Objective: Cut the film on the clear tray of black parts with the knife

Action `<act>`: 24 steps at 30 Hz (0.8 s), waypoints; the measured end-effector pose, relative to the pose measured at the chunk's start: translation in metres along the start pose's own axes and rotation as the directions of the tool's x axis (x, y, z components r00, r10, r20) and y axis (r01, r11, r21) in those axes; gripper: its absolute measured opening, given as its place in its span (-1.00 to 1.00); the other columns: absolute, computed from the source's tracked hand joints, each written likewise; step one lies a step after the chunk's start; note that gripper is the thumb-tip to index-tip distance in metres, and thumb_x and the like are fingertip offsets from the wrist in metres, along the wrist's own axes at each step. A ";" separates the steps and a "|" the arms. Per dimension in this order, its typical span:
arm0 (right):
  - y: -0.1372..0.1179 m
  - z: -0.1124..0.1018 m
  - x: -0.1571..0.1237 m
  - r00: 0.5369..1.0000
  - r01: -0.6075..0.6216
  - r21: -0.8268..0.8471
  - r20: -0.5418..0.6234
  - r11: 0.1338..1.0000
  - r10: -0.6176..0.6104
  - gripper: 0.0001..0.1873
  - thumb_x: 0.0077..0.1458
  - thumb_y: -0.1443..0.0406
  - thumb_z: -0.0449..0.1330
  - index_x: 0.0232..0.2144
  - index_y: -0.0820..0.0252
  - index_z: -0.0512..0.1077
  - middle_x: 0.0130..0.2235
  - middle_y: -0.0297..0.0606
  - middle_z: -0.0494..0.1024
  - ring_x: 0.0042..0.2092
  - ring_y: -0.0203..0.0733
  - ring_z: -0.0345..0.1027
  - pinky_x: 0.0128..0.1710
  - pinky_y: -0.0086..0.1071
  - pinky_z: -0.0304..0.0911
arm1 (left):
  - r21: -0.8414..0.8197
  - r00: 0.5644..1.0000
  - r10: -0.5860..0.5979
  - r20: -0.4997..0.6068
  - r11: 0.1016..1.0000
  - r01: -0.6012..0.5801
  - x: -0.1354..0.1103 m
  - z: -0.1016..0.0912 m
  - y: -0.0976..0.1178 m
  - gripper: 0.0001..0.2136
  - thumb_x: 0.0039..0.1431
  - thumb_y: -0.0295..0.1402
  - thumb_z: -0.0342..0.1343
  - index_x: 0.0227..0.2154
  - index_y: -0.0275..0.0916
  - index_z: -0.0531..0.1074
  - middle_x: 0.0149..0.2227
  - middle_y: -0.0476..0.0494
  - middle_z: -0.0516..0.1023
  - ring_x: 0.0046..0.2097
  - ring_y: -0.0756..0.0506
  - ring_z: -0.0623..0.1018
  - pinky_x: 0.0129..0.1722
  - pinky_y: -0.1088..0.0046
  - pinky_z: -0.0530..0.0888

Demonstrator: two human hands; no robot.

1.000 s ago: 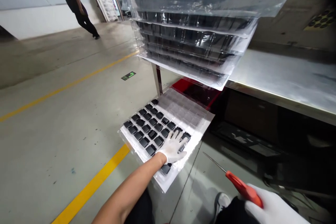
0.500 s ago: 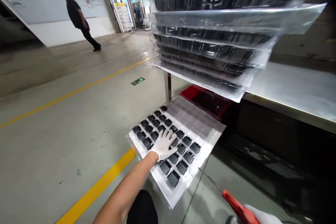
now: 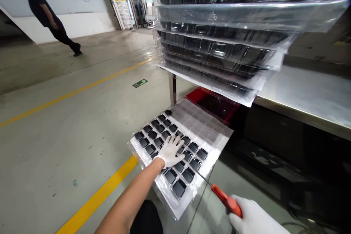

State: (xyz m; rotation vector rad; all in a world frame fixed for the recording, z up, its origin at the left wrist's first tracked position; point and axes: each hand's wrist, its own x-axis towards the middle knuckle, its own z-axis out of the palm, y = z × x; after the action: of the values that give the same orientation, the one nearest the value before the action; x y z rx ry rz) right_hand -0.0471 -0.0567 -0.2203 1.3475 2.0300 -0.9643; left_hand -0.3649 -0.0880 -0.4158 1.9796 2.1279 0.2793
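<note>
My left hand, in a white glove, lies flat with spread fingers on a clear plastic tray that sits low near the floor. Several small black square parts fill the tray's left pockets; its right pockets look bare. My right hand, also gloved, grips the red handle of a thin-bladed tool. The tool's metal tip reaches the tray's near right edge, beside the black parts.
A tall stack of bagged trays with black parts overhangs a steel table. A red bin sits under it. Yellow floor lines run at left. A person in dark clothes walks far back left.
My right hand has brought the red-handled tool up and left, so its tip now touches the tray edge. The left hand stays flat on the parts. The far person has walked left.
</note>
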 end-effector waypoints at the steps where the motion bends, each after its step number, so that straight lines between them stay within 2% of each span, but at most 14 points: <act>1: 0.002 0.001 0.002 1.000 0.018 -0.009 -0.007 1.000 -0.018 -0.91 0.15 0.35 0.04 -0.40 0.17 0.30 -0.43 -0.33 0.46 -0.39 -0.22 0.32 -0.40 -0.41 0.04 | -0.002 1.000 -0.001 0.000 1.000 0.001 0.000 0.000 0.000 -0.27 0.22 0.11 -0.04 0.38 -0.05 0.01 0.44 -0.24 -0.02 0.45 -0.36 -0.13 0.39 -0.07 -0.13; 7: 0.011 0.007 0.008 0.998 0.049 0.021 -0.042 0.999 -0.049 -0.90 0.15 0.35 0.05 -0.43 0.18 0.28 -0.45 -0.34 0.47 -0.44 -0.25 0.30 -0.42 -0.43 0.01 | -0.010 1.000 -0.009 0.002 1.000 0.009 0.001 0.003 0.000 -0.29 0.23 0.13 -0.07 0.37 -0.06 0.05 0.43 -0.22 0.01 0.45 -0.36 -0.14 0.39 -0.06 -0.14; 16: 0.003 -0.009 -0.002 1.000 0.001 0.025 0.007 1.000 -0.002 -0.89 0.19 0.34 0.03 -0.41 0.17 0.24 -0.43 -0.34 0.47 -0.41 -0.23 0.30 -0.40 -0.41 0.00 | -0.019 1.000 -0.009 0.005 1.000 0.009 0.002 0.007 -0.002 -0.28 0.22 0.13 -0.06 0.37 -0.06 0.05 0.44 -0.19 0.00 0.45 -0.37 -0.16 0.40 -0.06 -0.17; 24: 0.003 -0.006 0.001 1.000 0.015 0.001 0.015 1.000 -0.015 -0.89 0.20 0.33 0.01 -0.40 0.18 0.25 -0.37 -0.29 0.51 -0.35 -0.21 0.34 -0.35 -0.40 0.06 | -0.012 1.000 -0.010 0.003 1.000 0.010 0.002 0.009 -0.003 -0.28 0.23 0.14 -0.07 0.37 -0.04 0.04 0.45 -0.17 -0.03 0.45 -0.37 -0.16 0.39 -0.07 -0.17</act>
State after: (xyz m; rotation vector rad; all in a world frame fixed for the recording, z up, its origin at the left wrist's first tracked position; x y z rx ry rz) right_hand -0.0453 -0.0505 -0.2177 1.3230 2.0312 -0.9788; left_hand -0.3653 -0.0859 -0.4254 1.9608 2.1281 0.2866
